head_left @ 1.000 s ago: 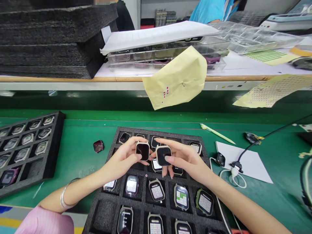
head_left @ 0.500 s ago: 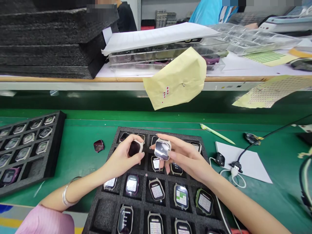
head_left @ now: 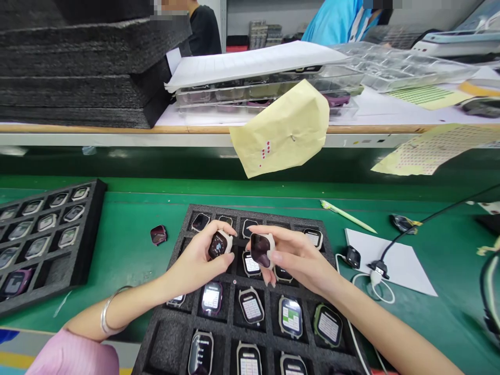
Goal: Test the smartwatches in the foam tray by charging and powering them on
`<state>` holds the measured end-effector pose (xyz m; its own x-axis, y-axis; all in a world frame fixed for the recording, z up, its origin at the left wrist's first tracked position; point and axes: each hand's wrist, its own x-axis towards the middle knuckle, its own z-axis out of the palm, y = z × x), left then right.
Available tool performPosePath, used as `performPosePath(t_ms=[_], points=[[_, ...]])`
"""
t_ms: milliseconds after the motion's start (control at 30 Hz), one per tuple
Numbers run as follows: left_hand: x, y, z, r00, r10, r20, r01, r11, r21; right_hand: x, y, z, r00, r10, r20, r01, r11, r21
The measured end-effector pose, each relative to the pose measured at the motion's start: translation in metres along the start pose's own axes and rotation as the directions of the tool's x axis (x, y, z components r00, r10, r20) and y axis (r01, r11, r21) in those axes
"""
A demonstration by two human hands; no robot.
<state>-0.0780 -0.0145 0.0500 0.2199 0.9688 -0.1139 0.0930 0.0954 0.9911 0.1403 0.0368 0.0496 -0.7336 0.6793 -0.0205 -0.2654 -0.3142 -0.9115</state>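
Note:
Over the upper part of a black foam tray, my left hand is closed round a smartwatch with a pale case; its dark screen shows a small lit picture. Fingers and thumb of my right hand pinch another pale-cased smartwatch by its edges, its screen dark. Neither watch has a strap. Below the hands, the tray's square pockets hold several more watches, among them a purple one, a green one and one with a green-and-white screen.
At the left lies a second foam tray of watches, with a dark red watch between the trays. To the right are a green pen, white paper and a cable. Stacked foam stands on the shelf above.
The watch in my left hand now has a lit picture where its screen was dark. My right hand has turned its watch, and the bright reflection on its face is gone.

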Motion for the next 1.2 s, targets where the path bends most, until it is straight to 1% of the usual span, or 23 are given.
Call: performPosePath(t_ms=[200,433,567,733,933,1100,1200], points=[[-0.001,0.005,-0.001,0.999,-0.024,0.042,0.022,0.999,0.040,-0.002,-0.002,0.001,0.999,0.007,-0.034,-0.008,0.999,-0.050],[-0.002,0.007,0.000,1.000,0.028,0.013,-0.028,0.998,0.059,-0.002,-0.001,0.000,0.997,0.019,-0.080,-0.024,0.997,-0.069],[-0.002,0.008,0.001,0.999,0.018,0.037,-0.021,0.996,0.087,-0.002,-0.001,-0.001,0.998,0.016,-0.068,-0.021,0.998,-0.067],[-0.004,0.009,0.000,0.999,0.048,-0.009,-0.047,0.997,0.068,-0.004,-0.004,-0.002,0.997,-0.002,-0.073,-0.006,0.995,-0.101],[-0.005,0.010,0.000,0.999,0.046,0.006,-0.046,0.994,0.097,-0.006,-0.005,-0.003,0.998,0.021,-0.065,-0.029,0.991,-0.130],[-0.004,0.010,0.000,0.998,0.057,-0.014,-0.057,0.998,0.013,-0.007,-0.007,-0.004,0.999,0.000,-0.050,-0.008,0.987,-0.158],[-0.004,0.011,-0.001,0.998,0.057,-0.023,-0.055,0.996,0.065,-0.007,-0.008,-0.005,0.998,0.011,-0.054,-0.019,0.986,-0.166]])
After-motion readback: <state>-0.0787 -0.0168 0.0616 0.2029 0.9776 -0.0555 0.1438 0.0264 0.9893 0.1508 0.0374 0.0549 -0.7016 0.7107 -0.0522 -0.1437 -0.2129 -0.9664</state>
